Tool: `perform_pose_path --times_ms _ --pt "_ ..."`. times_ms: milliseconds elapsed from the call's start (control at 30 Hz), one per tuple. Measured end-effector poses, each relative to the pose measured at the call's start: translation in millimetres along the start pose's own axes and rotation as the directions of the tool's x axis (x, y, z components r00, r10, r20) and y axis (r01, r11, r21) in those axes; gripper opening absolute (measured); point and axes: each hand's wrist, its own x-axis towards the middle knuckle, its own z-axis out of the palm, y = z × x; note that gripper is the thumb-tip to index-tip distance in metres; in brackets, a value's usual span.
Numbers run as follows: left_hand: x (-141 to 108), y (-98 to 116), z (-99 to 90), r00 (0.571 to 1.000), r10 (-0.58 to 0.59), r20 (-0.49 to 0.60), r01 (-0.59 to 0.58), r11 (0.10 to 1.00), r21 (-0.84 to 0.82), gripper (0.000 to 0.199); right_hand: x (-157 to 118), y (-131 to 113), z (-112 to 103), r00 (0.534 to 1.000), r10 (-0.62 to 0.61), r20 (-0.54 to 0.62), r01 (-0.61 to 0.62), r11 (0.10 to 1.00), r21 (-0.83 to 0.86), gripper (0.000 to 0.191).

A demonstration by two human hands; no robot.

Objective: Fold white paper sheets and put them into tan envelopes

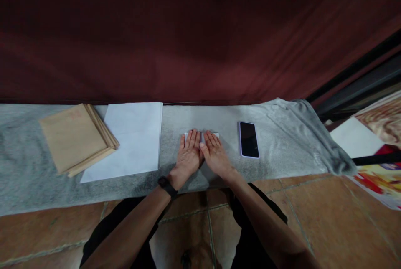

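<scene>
Both my hands lie flat, palms down, side by side near the middle of the grey cloth. My left hand (189, 152), with a black band on its wrist, has its fingers stretched forward over a small white paper (202, 137). Beside it my right hand (215, 152) presses on the same paper, its thumb touching or nearly touching my left hand. Most of the paper is hidden; only its far edge and a strip between the fingers show.
A stack of brown envelopes (73, 135) overlaps white sheets (133, 139) on the left. To the right lies a phone (249, 139) with a purple edge. The grey cloth (282, 135) covers a narrow surface before a dark red curtain (188, 68). Printed packaging (384, 181) is at far right.
</scene>
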Motion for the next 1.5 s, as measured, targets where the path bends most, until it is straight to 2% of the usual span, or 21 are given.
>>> perform_pose_path --times_ms 133,233,367,467,700,967,1233,1367,1500 --pt "-5 1 5.1 0.992 0.125 0.010 -0.125 0.992 -0.027 0.063 3 -7 13 0.999 -0.045 0.002 0.044 0.996 0.075 0.063" --pt "-9 1 7.1 0.988 0.149 0.030 -0.149 0.989 -0.022 0.065 4 -10 19 1.000 -0.016 -0.016 0.018 0.995 0.096 0.062" --pt "-9 -4 5.9 0.994 0.099 0.040 -0.098 0.995 -0.014 0.065 3 -10 23 0.999 0.012 -0.035 -0.009 0.998 0.069 0.064" --pt "-8 -8 2.7 0.997 0.052 0.053 -0.052 0.999 0.002 0.062 1 -6 25 0.999 -0.013 -0.039 0.014 1.000 0.013 0.066" --pt "-9 -9 -3.9 0.998 -0.028 0.050 0.026 0.999 0.026 0.061 -8 9 27 0.996 -0.009 -0.093 -0.002 0.993 -0.117 0.065" --pt "-11 -13 -6.9 0.990 -0.128 0.055 0.125 0.991 0.046 0.064 -15 24 26 0.989 0.027 -0.144 -0.051 0.984 -0.170 0.070" --pt "-19 -11 -15.2 0.980 -0.198 -0.028 0.199 0.979 0.051 0.068 -24 35 25 0.988 0.044 -0.147 -0.069 0.983 -0.169 0.074" --pt "-19 -7 -20.9 0.989 -0.139 -0.058 0.142 0.988 0.062 0.065 -27 35 21 0.982 0.068 -0.174 -0.092 0.986 -0.137 0.072" --pt "-27 6 -20.3 1.000 0.020 -0.014 -0.019 1.000 0.023 0.064 -29 26 16 0.991 0.004 -0.132 -0.013 0.998 -0.065 0.065"
